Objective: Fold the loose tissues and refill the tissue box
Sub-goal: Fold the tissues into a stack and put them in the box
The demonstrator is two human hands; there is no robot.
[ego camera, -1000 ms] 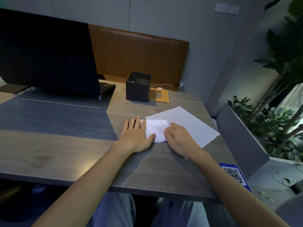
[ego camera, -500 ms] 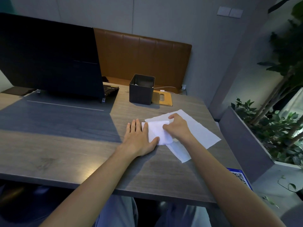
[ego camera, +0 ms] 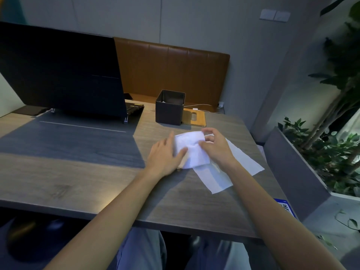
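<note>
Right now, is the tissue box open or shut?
Open: the tissue box has no top on, and its inner walls show. How full it is, cannot tell.

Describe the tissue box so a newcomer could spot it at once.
Start at the big dark screen on the left of the desk. Just right of it stands the tissue box: a dark, open-topped cube, unlike the flat wooden board beside it.

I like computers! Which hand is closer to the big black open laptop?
Left. The left hand lies flat to the right of the black open laptop, on the near side. The right hand is farther right, pinching the folded white paper tissue.
</note>
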